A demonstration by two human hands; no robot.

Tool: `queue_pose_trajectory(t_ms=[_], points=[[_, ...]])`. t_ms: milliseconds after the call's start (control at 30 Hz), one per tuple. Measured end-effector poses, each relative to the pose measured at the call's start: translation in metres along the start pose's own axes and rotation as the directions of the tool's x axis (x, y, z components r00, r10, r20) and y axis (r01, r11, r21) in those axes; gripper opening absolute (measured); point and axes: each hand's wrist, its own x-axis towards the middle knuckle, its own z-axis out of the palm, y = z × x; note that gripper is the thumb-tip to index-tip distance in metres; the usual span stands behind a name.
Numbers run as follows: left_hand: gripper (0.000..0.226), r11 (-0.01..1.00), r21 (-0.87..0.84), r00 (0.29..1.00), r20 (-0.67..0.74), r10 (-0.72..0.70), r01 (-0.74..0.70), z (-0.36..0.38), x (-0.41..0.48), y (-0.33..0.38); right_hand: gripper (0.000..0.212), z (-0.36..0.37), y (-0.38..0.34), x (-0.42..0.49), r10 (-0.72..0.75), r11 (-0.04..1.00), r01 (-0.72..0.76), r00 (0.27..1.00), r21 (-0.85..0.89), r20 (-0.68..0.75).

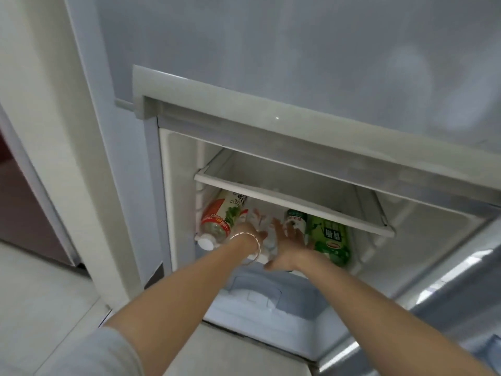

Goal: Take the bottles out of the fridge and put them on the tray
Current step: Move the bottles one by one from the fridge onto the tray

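Both bare arms stretch forward into the open fridge [173, 185]. Left hand [252, 234], thin bangle on the wrist, reaches among the bottles, finger state unclear. Right hand [287, 245] flat, fingers spread apart, over a clear bottle [267, 244]. Lying on the lower shelf: red-labelled bottle [221, 218] left, glossy green bottle [329, 240] right. White-rimmed glass shelf [271, 194] above.

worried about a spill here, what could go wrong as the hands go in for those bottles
1. The bottles lie on their sides, close together. Pulling the middle clear bottle could set the red-label bottle or green bottle rolling toward the open front.
2. The shelf sits low above them, so lifting a bottle steeply may knock it.
3. The left hand and right hand crowd the same spot, so the grip may be awkward.
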Motion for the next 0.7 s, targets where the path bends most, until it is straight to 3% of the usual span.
queue_pose_trajectory(t_ms=[200,267,500,533,633,700], points=[[0.026,0.975,0.21,0.994,-0.058,0.087,-0.073,-0.027,-0.04,0.008,0.125,-0.01,-0.003,-0.018,-0.02,0.999,0.023,0.998,0.043,-0.065],[0.032,0.948,0.303,0.992,-0.047,0.115,-0.096,-0.044,-0.061,0.007,0.126,-0.014,-0.005,-0.031,-0.047,0.996,0.052,0.997,0.067,-0.067],[0.028,0.738,0.658,0.988,0.134,0.081,-0.15,-0.104,-0.165,0.058,0.12,-0.049,-0.011,-0.106,-0.166,0.956,0.187,0.98,0.226,-0.109],[0.03,0.708,0.691,0.987,0.151,0.054,-0.144,-0.112,-0.179,0.072,0.114,-0.056,-0.01,-0.12,-0.207,0.943,0.229,0.972,0.243,-0.115],[0.034,0.707,0.695,0.986,0.165,0.019,-0.13,-0.13,-0.222,0.114,0.067,-0.082,0.002,-0.175,-0.347,0.923,0.367,0.924,0.114,-0.162],[0.032,0.719,0.682,0.985,0.17,0.017,-0.13,-0.141,-0.251,0.14,0.059,-0.097,0.014,-0.209,-0.38,0.896,0.421,0.892,0.142,-0.245]])
